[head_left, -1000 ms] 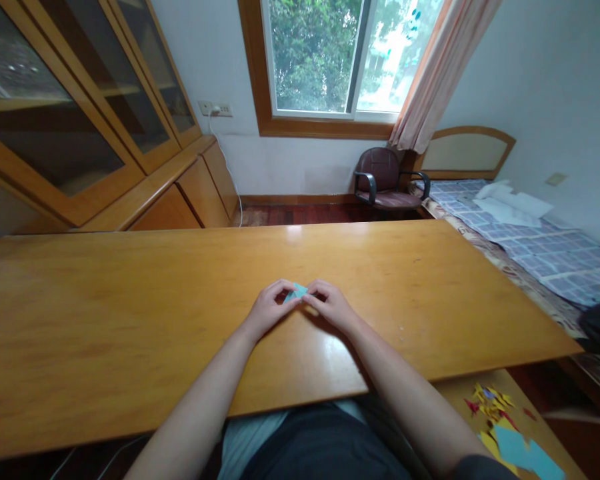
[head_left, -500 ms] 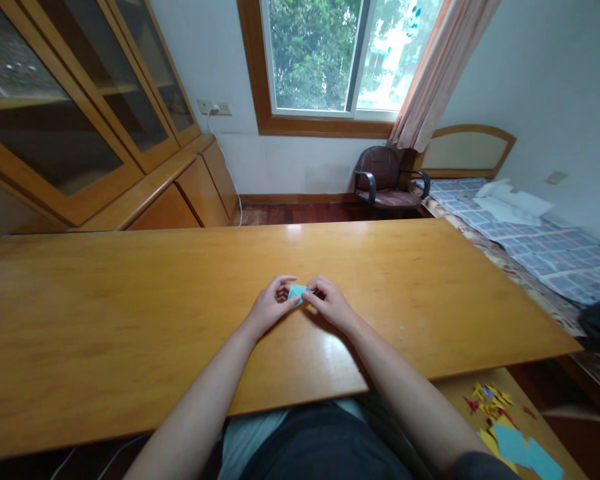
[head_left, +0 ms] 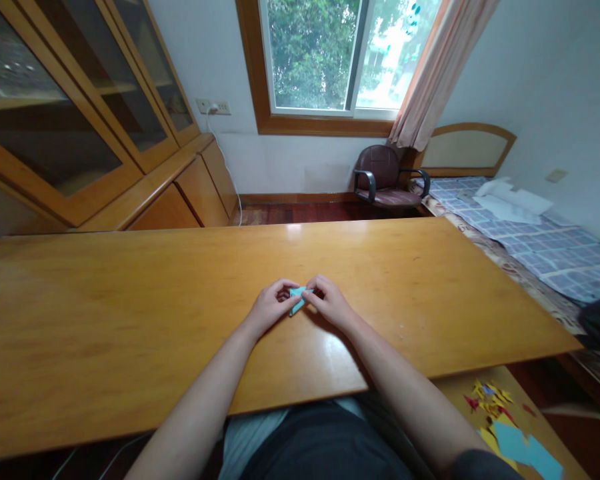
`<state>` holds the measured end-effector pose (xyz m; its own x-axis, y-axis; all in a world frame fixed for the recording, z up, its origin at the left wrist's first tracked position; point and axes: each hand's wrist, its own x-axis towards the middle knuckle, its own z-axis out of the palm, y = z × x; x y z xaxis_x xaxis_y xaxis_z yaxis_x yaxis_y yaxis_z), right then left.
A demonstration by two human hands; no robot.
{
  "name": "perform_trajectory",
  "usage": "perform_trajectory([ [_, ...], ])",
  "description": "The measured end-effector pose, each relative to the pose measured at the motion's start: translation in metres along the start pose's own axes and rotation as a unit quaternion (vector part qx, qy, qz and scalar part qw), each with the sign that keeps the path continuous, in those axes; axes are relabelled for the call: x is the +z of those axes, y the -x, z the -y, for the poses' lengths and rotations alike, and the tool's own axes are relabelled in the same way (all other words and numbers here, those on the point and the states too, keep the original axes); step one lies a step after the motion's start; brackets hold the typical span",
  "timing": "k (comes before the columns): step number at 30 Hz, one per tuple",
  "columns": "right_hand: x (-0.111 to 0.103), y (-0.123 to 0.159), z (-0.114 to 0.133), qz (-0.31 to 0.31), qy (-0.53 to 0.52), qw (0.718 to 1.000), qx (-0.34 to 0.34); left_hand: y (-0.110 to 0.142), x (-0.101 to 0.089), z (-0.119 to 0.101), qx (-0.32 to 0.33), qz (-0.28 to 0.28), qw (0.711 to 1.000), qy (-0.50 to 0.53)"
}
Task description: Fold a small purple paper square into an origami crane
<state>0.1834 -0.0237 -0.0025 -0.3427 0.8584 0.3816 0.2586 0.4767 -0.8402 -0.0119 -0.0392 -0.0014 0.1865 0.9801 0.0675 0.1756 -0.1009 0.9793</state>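
Observation:
A small folded piece of light-blue paper (head_left: 297,303) is held between my two hands, just above the wooden table (head_left: 130,320). My left hand (head_left: 274,301) pinches its left side, thumb in front and fingers curled behind. On the other side, my right hand (head_left: 327,300) grips the paper's right part between thumb and forefinger. One pointed end of the paper hangs down between the thumbs. The fingers hide part of the folds.
A lower surface at the right bears several small yellow and red folded paper pieces (head_left: 491,400) and light-blue paper sheets (head_left: 527,448). Beyond the table stand a maroon armchair (head_left: 383,175), a bed (head_left: 545,247) and a wooden cabinet (head_left: 145,180).
The blue paper has turned in my hands, and a point of it now hangs lower between the thumbs. My left fingers have closed in a little; the right hand has barely moved.

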Motion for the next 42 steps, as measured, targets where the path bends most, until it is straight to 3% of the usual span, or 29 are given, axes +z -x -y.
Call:
perform_trajectory([
  [7, -0.0005, 0.0001, -0.0002, -0.008, -0.079, 0.997, 0.015, -0.0018, -0.0073, -0.0007, 0.004, -0.011, 1.0, 0.028],
  [12, -0.0032, 0.0013, -0.0037, -0.002, -0.117, 0.993, 0.031, -0.004, -0.0091, -0.0005, -0.037, 0.005, 0.994, 0.104],
  [19, -0.0021, 0.004, -0.0033, 0.02, -0.082, 0.996, 0.003, -0.0041, -0.0061, 0.0002, -0.052, 0.052, 0.992, 0.1],
  [27, 0.0011, 0.0068, -0.0011, 0.001, -0.061, 0.998, -0.018, -0.0063, -0.0054, 0.0031, -0.046, 0.031, 0.995, 0.088],
  [42, 0.0003, 0.0044, 0.002, 0.0, -0.086, 0.996, 0.009, -0.0067, -0.0048, 0.0062, -0.054, 0.037, 0.993, 0.102],
])
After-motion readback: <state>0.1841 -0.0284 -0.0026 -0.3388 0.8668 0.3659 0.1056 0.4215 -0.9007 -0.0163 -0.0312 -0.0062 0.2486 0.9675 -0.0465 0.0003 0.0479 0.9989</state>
